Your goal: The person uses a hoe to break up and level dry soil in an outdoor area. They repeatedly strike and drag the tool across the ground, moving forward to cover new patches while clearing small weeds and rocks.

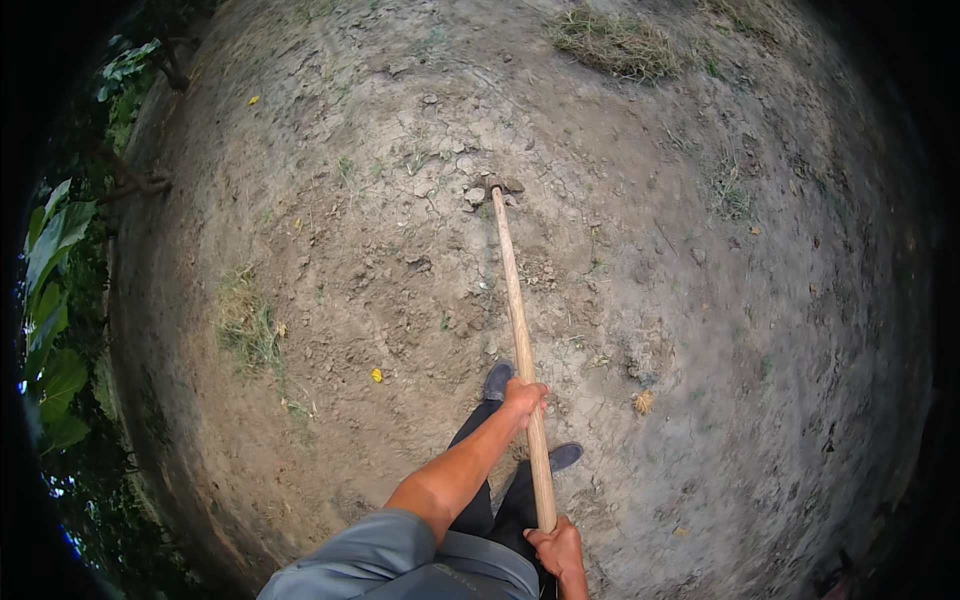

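My left hand (526, 397) grips the long wooden handle (516, 300) of a hoe partway down its length. Closer to my body, my right hand (557, 546) is closed around the handle's near end. The handle runs away from me to the hoe's metal head (493, 184), which rests at the cracked, dry soil. Most of the blade is hidden in the earth and behind the handle. Broken clods (475, 196) lie beside the head. Loosened soil (420, 292) spreads on the near left of it.
My shoes (498, 381) stand on the ground on either side of the handle. Heaps of dry grass lie at the far right (616, 45) and at the left (247, 319). Leafy branches (56, 315) line the left edge. A yellow leaf (376, 375) lies on the soil.
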The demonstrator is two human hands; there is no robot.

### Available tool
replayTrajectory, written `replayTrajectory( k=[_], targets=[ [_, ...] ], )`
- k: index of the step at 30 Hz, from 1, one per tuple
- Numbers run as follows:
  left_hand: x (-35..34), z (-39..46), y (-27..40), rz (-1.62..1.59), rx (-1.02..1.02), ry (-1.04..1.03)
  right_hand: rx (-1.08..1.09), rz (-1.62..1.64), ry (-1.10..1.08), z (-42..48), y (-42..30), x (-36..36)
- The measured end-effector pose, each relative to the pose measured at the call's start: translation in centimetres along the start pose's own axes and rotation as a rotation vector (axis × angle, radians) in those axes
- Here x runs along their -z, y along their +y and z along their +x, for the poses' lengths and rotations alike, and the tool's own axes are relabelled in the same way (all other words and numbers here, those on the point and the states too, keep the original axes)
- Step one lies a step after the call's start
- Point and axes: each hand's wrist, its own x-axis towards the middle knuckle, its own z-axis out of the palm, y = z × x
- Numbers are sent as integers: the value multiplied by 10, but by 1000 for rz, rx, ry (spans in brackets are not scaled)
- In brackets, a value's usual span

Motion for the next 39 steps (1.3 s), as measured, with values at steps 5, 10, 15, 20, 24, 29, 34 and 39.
replayTrajectory(
  k=[5,10,15,20,24,29,34,39],
  targets=[
    [1,-27,2,-68,-14,-50,62,-110,93,-9,10,6],
    [-1,-48,-11,-106,27,-64,-7,-222,61,-28,12,13],
    [1,-1,7,-46,-6,-28,-10,-50,7,8,-7,4],
    [11,-5,-1,-96,-142,10,15,-140,-15,3,-10,-3],
    [20,-4,12,-69,-54,-10,27,-112,-5,13,-20,-17],
    [19,18,46,-106,-150,35,43,-55,-19,41,-42,-18],
    [25,14,56,-90,-214,55,98,-62,-11,44,-65,-18],
    [25,5,51,-74,-115,-19,150,-17,38,41,-69,-13]
  ],
)
